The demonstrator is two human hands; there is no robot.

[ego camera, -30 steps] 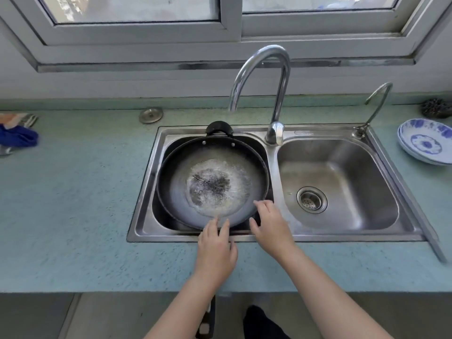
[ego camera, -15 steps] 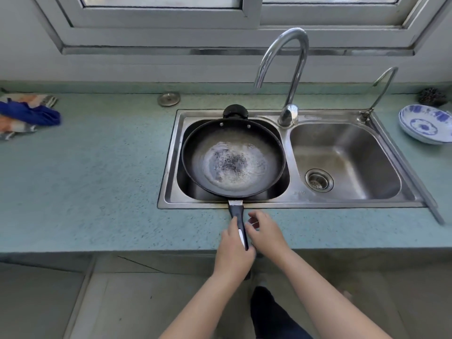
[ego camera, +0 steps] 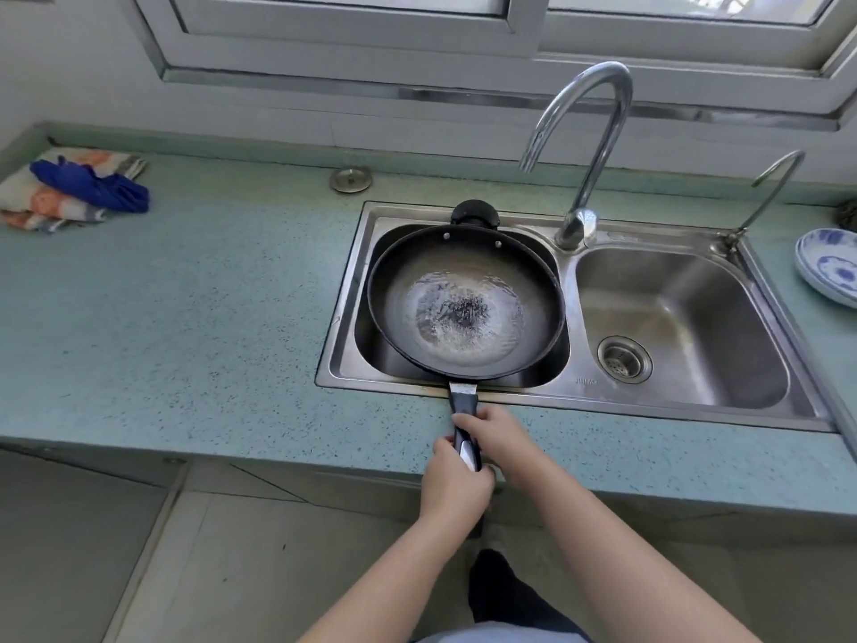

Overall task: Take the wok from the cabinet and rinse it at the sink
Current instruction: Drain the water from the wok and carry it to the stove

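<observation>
A dark round wok (ego camera: 466,304) rests in the left basin of the steel double sink (ego camera: 681,401), with a pool of water in its bottom. Its long black handle (ego camera: 463,406) sticks out over the front counter edge towards me. My left hand (ego camera: 457,484) is wrapped around the end of that handle. My right hand (ego camera: 503,440) grips the handle just ahead of it, closer to the sink. The tall curved tap (ego camera: 584,146) stands behind, its spout over the wok's right rim; no water is running from it.
The right basin (ego camera: 672,317) holds only a drain strainer. A blue-and-white dish (ego camera: 830,266) sits at the far right, folded cloths (ego camera: 69,190) at the far left, a small metal lid (ego camera: 351,179) behind the sink, and a thin second tap (ego camera: 770,187) at the right.
Both hands pulled back from the wok's front rim to its long handle and closed on it. My view has drawn back and shifted left.
</observation>
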